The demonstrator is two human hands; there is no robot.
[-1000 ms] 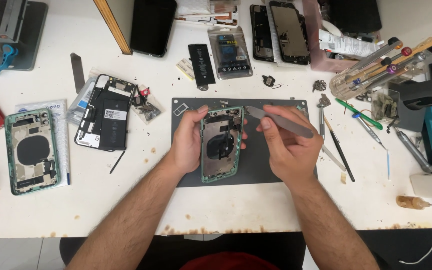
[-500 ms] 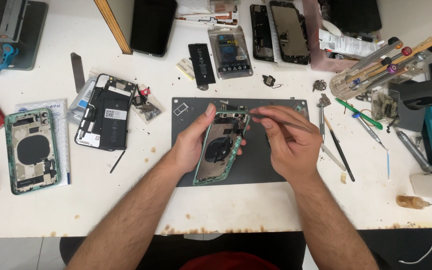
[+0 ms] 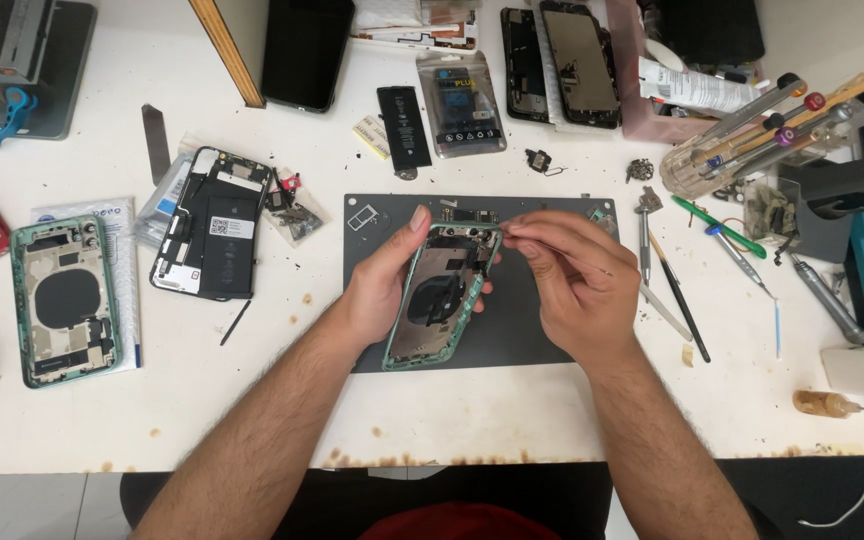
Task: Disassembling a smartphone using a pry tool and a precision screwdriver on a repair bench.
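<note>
The left hand (image 3: 384, 285) grips the green phone frame (image 3: 444, 296) (tilted), right hand (image 3: 574, 285) pinching at its top edge.

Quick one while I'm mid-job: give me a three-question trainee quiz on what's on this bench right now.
1. True or false: the left hand grips the green phone frame that sits over the dark work mat.
2. Multiple choice: where do the right hand fingertips pinch a thin tool? A) at the frame's top end B) at its bottom end C) off the mat
3. Fill in: a second green frame lies at the ______ side of the white table.

Key: 1 true; 2 A; 3 left
</note>
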